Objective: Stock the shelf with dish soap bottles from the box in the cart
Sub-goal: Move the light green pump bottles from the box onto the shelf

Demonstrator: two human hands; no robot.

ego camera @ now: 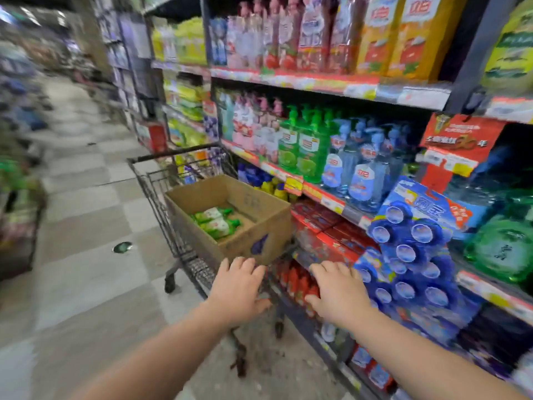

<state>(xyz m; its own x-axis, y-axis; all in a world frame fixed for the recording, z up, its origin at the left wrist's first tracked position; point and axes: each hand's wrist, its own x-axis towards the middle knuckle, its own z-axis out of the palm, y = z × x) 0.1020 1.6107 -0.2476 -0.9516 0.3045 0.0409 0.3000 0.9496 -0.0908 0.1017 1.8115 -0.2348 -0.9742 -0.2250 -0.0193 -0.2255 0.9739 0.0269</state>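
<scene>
Nothing is being gripped: the left hand (238, 287) and right hand (340, 293) are being shown with fingers spread at lower centre, by the near end of the cart (173, 155), any contact being hidden. Two green dish soap bottles (219, 222) are being counted lying flat in the one box (259, 226) at mid-frame. They are being judged fairly heavy, stiff and slick, best taken round the waist below the pump
</scene>
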